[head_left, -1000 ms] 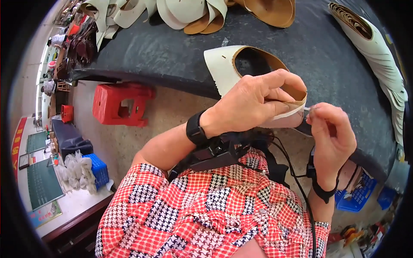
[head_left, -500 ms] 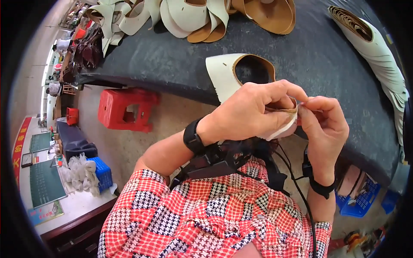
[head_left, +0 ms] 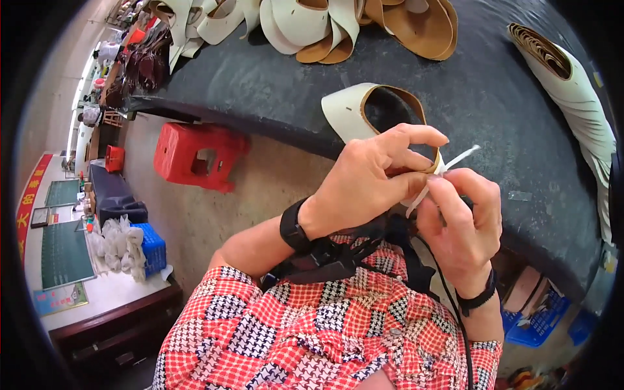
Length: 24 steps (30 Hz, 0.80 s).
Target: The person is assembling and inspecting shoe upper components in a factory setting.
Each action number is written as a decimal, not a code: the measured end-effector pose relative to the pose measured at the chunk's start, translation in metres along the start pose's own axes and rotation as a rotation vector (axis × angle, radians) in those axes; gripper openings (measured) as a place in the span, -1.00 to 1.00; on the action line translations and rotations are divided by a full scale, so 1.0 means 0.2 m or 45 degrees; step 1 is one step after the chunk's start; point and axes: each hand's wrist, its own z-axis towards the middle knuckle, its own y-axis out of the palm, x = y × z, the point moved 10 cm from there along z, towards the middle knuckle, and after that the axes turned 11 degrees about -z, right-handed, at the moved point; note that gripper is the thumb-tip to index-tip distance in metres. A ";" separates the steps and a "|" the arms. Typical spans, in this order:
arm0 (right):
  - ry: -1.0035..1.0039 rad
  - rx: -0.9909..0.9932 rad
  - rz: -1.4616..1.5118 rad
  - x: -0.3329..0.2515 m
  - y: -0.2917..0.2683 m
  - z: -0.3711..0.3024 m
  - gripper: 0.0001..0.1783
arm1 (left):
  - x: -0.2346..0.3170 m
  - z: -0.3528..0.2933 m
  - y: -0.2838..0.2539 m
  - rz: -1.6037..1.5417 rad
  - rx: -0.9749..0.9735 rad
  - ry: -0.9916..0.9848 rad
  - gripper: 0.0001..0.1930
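Observation:
A white leather shoe upper [head_left: 344,112] with a tan inner side curves in front of me, its far part at the table's near edge. My left hand [head_left: 367,172] is closed on its near end, thumb and fingers pinching the tan-lined edge. A narrow white strip [head_left: 463,157] sticks out past that edge, and more of it hangs below. My right hand [head_left: 463,224] is closed too, its thumb and index finger pinching the strip right beside the left fingertips. The fingers partly hide where strip and leather meet.
The dark-covered table [head_left: 286,84] bears a pile of white and tan uppers [head_left: 292,26] at the back and a long stack of white pieces [head_left: 565,84] at right. A red stool [head_left: 195,156] stands left; a blue basket [head_left: 543,318] is below right. A black cable [head_left: 448,292] hangs before me.
My right hand has moved left and down, and the white strip now shows, sticking out beyond the leather's edge. My left hand keeps its pinch. The whole view has shifted slightly.

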 end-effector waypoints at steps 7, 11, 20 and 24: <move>0.160 0.058 0.088 0.08 0.01 -0.04 -0.66 | -0.06 -0.04 -0.03 -0.082 0.057 -0.021 -0.69; 0.240 0.080 0.115 0.09 0.00 -0.06 -0.72 | -0.05 -0.04 -0.03 -0.092 0.065 0.064 -0.65; 0.144 0.030 0.040 0.03 0.01 -0.05 -0.63 | -0.05 0.00 -0.03 -0.138 0.003 0.059 -0.64; 0.143 0.022 -0.011 0.04 0.02 -0.05 -0.65 | -0.07 0.03 -0.02 -0.198 0.011 -0.007 -0.66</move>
